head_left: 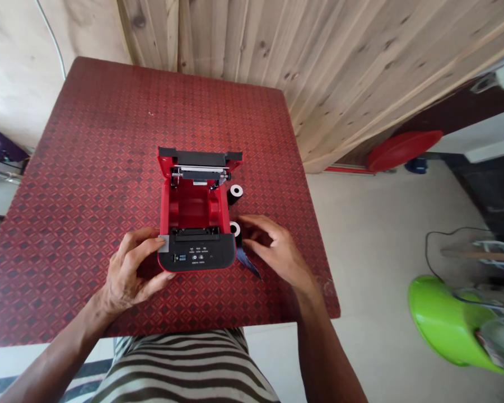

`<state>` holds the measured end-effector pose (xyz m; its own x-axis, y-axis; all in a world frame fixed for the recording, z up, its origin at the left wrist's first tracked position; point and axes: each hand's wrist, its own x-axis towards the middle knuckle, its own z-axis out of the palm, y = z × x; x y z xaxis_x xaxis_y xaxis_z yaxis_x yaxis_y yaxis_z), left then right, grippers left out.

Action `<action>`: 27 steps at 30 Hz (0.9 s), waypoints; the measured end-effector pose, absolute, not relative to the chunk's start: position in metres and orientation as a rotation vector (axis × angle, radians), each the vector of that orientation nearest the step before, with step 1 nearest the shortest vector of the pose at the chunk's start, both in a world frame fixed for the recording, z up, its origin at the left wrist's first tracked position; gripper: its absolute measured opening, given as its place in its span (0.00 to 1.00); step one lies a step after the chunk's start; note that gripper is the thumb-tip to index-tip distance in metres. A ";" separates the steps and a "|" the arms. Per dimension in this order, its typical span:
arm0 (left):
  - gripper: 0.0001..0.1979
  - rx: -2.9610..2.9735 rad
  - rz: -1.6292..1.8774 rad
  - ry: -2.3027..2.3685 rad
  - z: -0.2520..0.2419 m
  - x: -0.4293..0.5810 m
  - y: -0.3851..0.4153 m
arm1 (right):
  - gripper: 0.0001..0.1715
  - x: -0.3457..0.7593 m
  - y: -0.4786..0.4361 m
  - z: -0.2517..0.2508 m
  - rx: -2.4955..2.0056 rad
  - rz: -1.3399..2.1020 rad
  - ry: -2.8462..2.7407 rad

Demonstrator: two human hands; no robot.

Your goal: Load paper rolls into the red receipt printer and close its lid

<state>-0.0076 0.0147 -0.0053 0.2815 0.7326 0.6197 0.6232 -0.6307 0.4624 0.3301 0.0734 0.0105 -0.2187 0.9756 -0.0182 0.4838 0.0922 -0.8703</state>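
Observation:
A small red and black printer [195, 224] stands on the red patterned table [88, 168] with its lid tipped open and its red paper bay empty. My left hand [130, 268] rests against the printer's front left corner, fingers apart. My right hand [273, 246] lies on the table just right of the printer, fingers spread over a black roll with a white core [235, 229]; a dark strip [250, 264] trails from it. A second black roll [236, 193] stands further back beside the printer.
A wooden plank wall [319, 56] rises behind the table. On the floor to the right are a red lid-like object [403, 148], a green plastic object [445, 324] and a cable [437, 246]. My striped shirt [185, 369] is at the near table edge.

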 end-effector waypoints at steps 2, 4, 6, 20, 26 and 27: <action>0.31 2.408 1.282 1.279 -0.005 -0.008 0.015 | 0.27 0.322 0.070 0.009 -1.398 1.114 -1.810; 0.30 2.406 1.289 1.283 -0.005 -0.007 0.016 | 0.25 0.313 0.072 0.004 -1.380 1.127 -1.813; 0.30 2.407 1.287 1.295 -0.005 -0.006 0.015 | 0.19 0.307 0.074 0.002 -1.372 1.130 -1.804; 0.27 2.365 1.238 1.334 -0.005 -0.005 0.011 | 0.19 0.253 0.080 0.113 -1.055 0.465 -2.415; 0.29 2.336 1.219 1.327 -0.005 -0.004 0.008 | 0.13 0.215 0.099 0.094 -1.172 0.139 -2.736; 0.29 2.332 1.212 1.326 -0.005 -0.004 0.007 | 0.12 0.214 0.102 0.093 -1.190 0.128 -2.747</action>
<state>-0.0042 0.0071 -0.0051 0.2624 0.7876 0.5575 0.6260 -0.5786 0.5228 0.2135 0.1023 0.0928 -0.6758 0.7304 0.0991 0.7181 0.6827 -0.1352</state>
